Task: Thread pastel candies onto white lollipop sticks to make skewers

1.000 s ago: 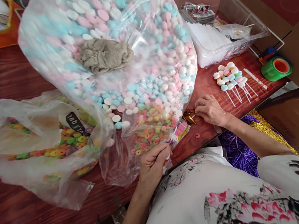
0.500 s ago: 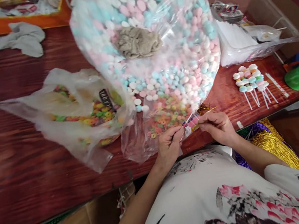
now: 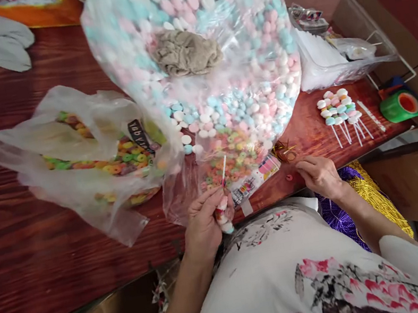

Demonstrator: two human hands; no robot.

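One bare left hand (image 3: 205,224), low and just left of centre in the frame, is closed on a short column of white, red and pale-blue sweets (image 3: 223,216). Thumb and fingers clasp its upper part; the sweets show below the fingertips, and a thin white stick (image 3: 224,170) rises at a tilt above the grip. The bare right hand (image 3: 321,177), right of centre, has thumb and forefinger close together beside a small tangle of shiny gold ties (image 3: 283,150); whether they pinch one cannot be told. Just left of those fingers, a small red ring (image 3: 289,177) lies on the dark red wooden table (image 3: 29,263). Between the hands lies a colourful printed packet (image 3: 255,178). A big clear plastic bag (image 3: 237,86) of pink, white and blue oval sweets fills the upper centre; at right, grouped candy sticks (image 3: 338,109) lie near a green tape roll (image 3: 398,108).
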